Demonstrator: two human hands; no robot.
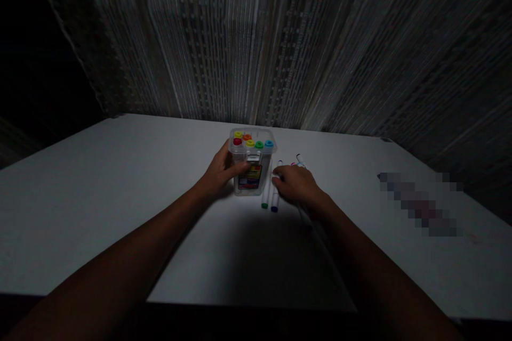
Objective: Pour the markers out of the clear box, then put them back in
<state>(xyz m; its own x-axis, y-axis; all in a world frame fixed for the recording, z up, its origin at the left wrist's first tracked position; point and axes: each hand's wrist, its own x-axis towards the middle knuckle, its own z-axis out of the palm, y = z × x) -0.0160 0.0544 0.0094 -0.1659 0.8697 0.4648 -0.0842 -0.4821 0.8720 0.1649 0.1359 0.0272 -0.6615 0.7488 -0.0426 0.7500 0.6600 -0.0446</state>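
My left hand [224,169] grips a clear plastic box [264,162] from its left side, thumb across the front near the latch and the dark label [250,177]. The box stands upright, and several markers with yellow, orange, red, green and blue ends [259,144] show at its top. Just right of it, my right hand [296,182] is low over the table, its thumb and forefinger closed around a white marker with a dark blue end [275,202]. A white marker with a green end [265,200] lies between that one and the box.
Beyond my right hand, the tip of a dark-ended marker [298,157] and a pinkish end show, partly hidden. A pixelated, blurred long item [420,205] lies on the right of the white table [100,197]. A patterned curtain [256,42] hangs behind the table's far edge. The light is dim.
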